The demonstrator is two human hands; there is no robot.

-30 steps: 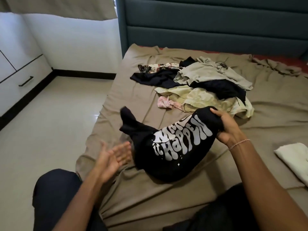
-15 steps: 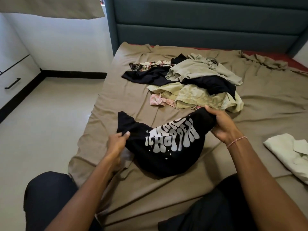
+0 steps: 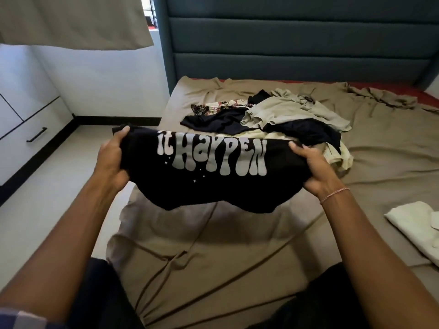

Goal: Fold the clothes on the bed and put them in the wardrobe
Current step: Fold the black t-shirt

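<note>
We hold the black shirt (image 3: pixel 213 181) up over the bed (image 3: pixel 213 257): left hand (image 3: pixel 110 160) and right hand (image 3: pixel 313 167) each gripping an end, fingers curled round fabric. Clothes pile (image 3: pixel 285 119) just behind.

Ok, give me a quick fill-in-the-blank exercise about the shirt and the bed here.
1. The left hand and right hand hold a black shirt printed "it ____".
2. The bracelet sits on the ____ wrist.
3. The pile of clothes lies on the bed, in front of the padded ____.
Missing words: HAPPEN; right; headboard.
</note>
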